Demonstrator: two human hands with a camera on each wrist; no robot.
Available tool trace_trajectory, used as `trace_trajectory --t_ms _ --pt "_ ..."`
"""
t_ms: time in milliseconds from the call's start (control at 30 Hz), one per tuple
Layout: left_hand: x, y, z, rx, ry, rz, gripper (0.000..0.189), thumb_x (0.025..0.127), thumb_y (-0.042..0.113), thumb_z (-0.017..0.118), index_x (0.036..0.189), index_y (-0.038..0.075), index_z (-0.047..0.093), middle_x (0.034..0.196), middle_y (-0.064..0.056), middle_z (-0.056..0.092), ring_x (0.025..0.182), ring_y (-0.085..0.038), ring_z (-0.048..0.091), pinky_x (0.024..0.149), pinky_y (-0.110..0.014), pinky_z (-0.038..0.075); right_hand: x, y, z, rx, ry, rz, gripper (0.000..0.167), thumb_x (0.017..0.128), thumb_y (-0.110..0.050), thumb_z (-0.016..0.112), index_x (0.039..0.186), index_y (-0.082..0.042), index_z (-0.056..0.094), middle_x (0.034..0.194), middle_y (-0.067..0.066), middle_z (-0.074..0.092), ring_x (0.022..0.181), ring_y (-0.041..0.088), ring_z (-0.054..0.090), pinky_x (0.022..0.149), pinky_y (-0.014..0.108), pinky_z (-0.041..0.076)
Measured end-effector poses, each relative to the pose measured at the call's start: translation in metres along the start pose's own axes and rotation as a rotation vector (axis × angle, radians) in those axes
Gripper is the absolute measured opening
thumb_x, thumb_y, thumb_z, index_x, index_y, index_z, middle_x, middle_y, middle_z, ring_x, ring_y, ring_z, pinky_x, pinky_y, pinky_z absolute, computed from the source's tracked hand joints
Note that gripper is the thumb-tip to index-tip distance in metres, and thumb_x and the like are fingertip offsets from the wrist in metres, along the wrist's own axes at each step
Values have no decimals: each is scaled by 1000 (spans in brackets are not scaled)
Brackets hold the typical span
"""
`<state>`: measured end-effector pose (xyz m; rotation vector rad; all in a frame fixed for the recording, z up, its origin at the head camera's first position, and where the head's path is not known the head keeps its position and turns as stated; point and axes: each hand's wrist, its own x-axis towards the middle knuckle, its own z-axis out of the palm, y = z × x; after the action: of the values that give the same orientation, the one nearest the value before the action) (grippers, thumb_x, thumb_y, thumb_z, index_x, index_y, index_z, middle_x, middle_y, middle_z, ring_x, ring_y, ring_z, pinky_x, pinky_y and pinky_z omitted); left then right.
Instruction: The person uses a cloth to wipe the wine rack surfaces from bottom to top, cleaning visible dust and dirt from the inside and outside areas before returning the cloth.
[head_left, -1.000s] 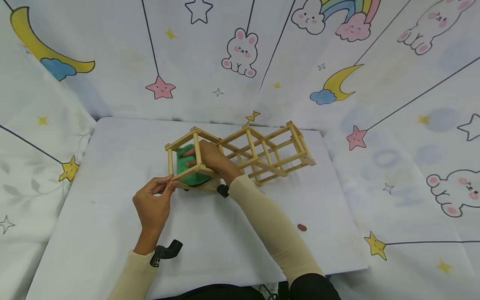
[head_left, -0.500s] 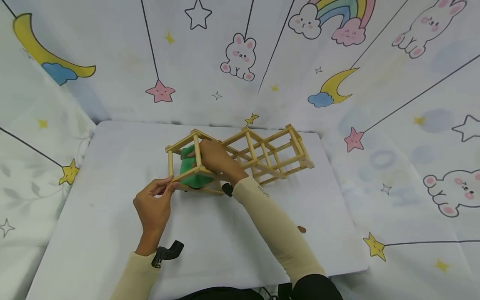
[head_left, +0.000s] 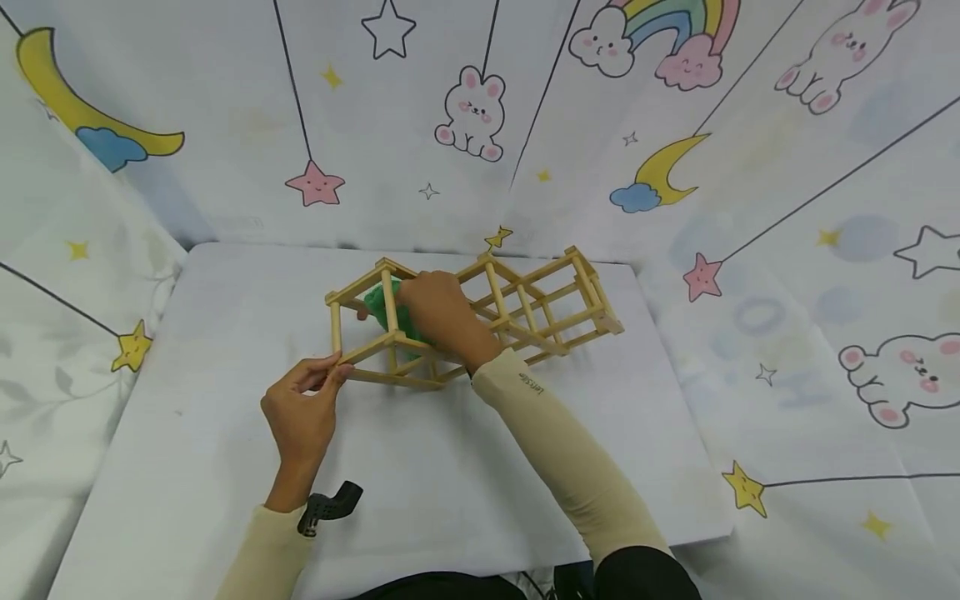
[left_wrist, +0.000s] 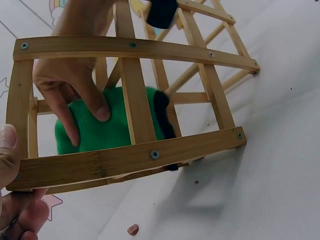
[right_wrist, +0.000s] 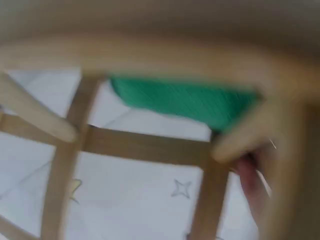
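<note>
A folding wooden rack (head_left: 497,287) of light slats and round rods stands zigzag on the table. My left hand (head_left: 302,417) pinches its near left corner between thumb and fingers. My right hand (head_left: 442,312) reaches in over the rack's left section and holds a green cloth (left_wrist: 102,131) with a dark edge. In the left wrist view, the fingers of that hand spread over the fuzzy cloth behind a slat. The right wrist view is blurred; green fabric (right_wrist: 175,100) shows there beneath a rail.
A white tabletop (head_left: 187,467) lies under the rack. Behind it and at the sides hangs a white sheet (head_left: 247,108) printed with moons, stars and rabbits. A small brown piece (left_wrist: 133,229) lies on the tabletop, hidden from the head view.
My right hand has drawn the green cloth to the right and slightly away, farther from the rack's left end. My left hand keeps its pinch on the corner. The forearm now covers the brown piece.
</note>
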<state>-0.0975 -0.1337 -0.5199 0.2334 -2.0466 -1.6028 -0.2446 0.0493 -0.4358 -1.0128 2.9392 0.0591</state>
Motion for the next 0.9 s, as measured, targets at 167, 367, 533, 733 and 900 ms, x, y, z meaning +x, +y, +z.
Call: trace_trajectory --t_ms 167,367,533,733,900 --pt "-2 0 0 8 5 2 25 82 9 92 107 9 85 96 -12 83 74 12 69 66 -10 48 -2 -1 -2 45 10 48 20 99 -21 79 118 -25 83 107 -4 81 90 15 71 69 32 59" --pt "-1 -2 0 41 8 9 25 84 15 91 108 10 85 96 -11 83 81 13 68 75 -12 46 -12 5 -12 237 -69 36 29 95 -19 83 123 -25 82 123 -3 78 109 15 65 85 34 60" --pt "-1 -5 1 92 38 23 30 80 13 94 108 8 85 94 -15 82 86 4 56 78 -28 37 -31 21 -41 643 -60 163 42 87 -8 85 123 -28 82 133 0 75 94 14 65 79 27 59" --pt "1 -6 1 124 46 37 32 79 15 95 108 8 85 94 -18 82 89 2 50 83 -32 31 -64 49 -65 1042 180 225 40 89 -4 82 124 -25 82 131 5 72 101 18 66 79 29 62" --pt "0 -4 1 152 32 23 32 81 18 94 111 9 85 98 -17 80 93 2 46 81 -34 29 -105 80 -87 1328 405 211 39 93 0 78 131 -11 77 140 15 65 122 30 66 94 35 62"
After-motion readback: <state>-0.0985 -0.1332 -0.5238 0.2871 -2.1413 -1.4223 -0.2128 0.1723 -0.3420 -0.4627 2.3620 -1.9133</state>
